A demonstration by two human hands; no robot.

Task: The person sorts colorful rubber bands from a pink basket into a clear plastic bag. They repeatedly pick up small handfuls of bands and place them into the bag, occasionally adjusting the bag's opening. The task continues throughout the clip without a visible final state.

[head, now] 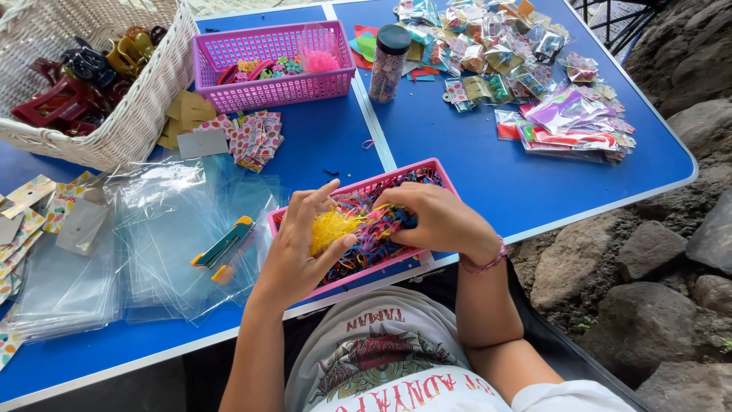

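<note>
Far left, a white wicker basket [152, 99] of hair claws; below it, clear plastic sleeves [168, 229] with a yellow-and-teal tool [223, 249] lying on them.

Left hand [301, 248] sits at the near-left end of the pink tray [396, 177], fingers curled around a yellow clump of elastic bands [329, 229], thumb pressing it from the right. Grasping, not clenched tight.

The mixed coloured bands [374, 229] fill the tray; its long axis runs from near-left to far-right. They lie directly between both hands, just right of the yellow clump.

Right hand [435, 217] rests over the tray's middle, fingertips dug down into the tangle, pinching bands. It sits nearer the bulk of them than the left.
</note>
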